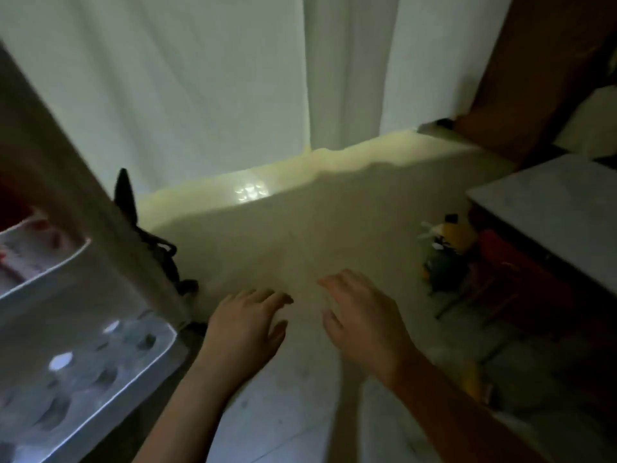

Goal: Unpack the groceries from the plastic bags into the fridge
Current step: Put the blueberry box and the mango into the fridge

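Groceries [444, 252], what I take for a bagged heap of yellow and green packets, sit on the floor [300, 228] against the table [547, 208], ahead and to my right. My right hand [364, 315] is nearer to them; my left hand [247, 325] hangs closer to the open fridge door [76, 355] on the left. Both hands hover empty, fingers loosely spread, grasping nothing. I judge the next reach goes right and forward, then swings back across to the door shelves. The blur hides any long axis.
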